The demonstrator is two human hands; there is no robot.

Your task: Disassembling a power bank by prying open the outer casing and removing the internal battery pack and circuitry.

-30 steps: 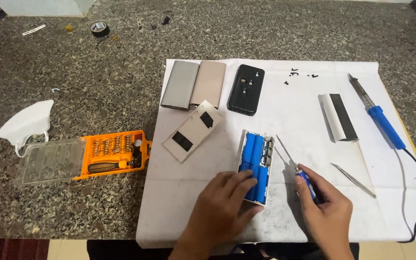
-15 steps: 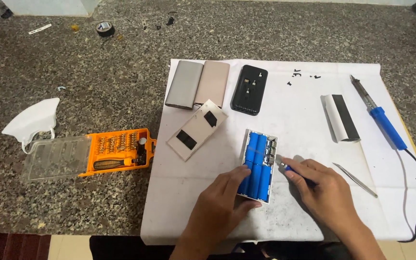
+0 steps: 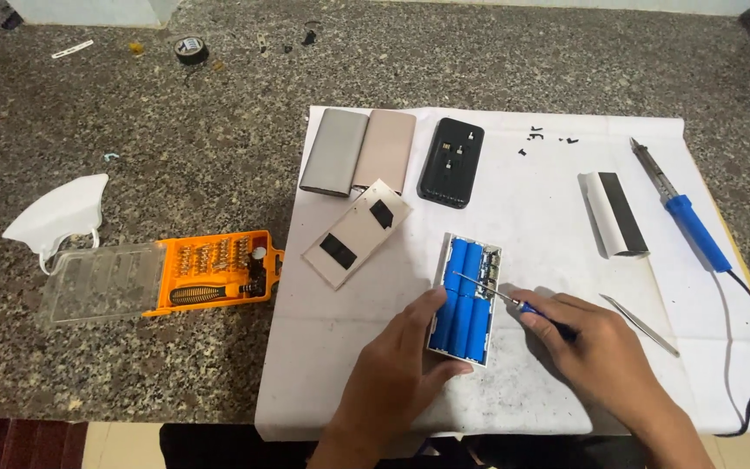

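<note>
An opened power bank (image 3: pixel 464 298) with blue cylindrical cells in a white frame lies on a white paper sheet (image 3: pixel 549 226). My left hand (image 3: pixel 392 373) grips its lower left side, thumb and fingers around the frame. My right hand (image 3: pixel 596 356) holds a small blue-handled screwdriver (image 3: pixel 514 303), whose thin metal tip rests on the cells near the circuit board at the top of the pack.
A beige cover panel (image 3: pixel 357 234), grey (image 3: pixel 333 163) and beige (image 3: pixel 384 161) power banks and a black case (image 3: pixel 451 162) lie behind. An orange bit set (image 3: pixel 219 271), white mask (image 3: pixel 55 214), silver shell (image 3: pixel 615 214), blue soldering iron (image 3: pixel 686 219) and tweezers (image 3: pixel 640 324) surround.
My right hand has swung the screwdriver from beside the pack so that its tip now lies across the blue cells. My left hand has stayed on the pack's lower left side.
</note>
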